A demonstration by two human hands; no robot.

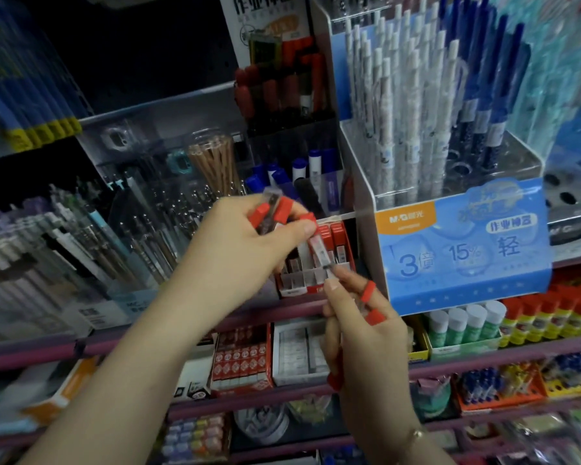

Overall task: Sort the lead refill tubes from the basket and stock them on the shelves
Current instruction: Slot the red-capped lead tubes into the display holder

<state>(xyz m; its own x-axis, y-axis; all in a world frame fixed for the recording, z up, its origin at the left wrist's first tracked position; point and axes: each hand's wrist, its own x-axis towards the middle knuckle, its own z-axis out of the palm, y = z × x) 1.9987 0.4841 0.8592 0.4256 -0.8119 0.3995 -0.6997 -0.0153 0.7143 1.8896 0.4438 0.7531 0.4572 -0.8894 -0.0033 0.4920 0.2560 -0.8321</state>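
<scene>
Tubes: slim clear plastic lead refill tubes with red caps [320, 250], bunched, tilted
Place: above red display box [316, 289] holding upright tubes

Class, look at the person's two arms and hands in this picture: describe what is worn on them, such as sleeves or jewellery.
Both forearms are bare, with no sleeves in view. The right hand has a thin gold-coloured bracelet at the wrist. The left hand shows no ring, watch or glove. Fingernails on both look short and unpainted.

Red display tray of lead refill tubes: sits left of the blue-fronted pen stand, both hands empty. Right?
Not empty. The head view shows the left hand and right hand both gripping red-capped clear lead refill tubes. The red display tray does sit left of the blue-fronted pen stand.
</scene>
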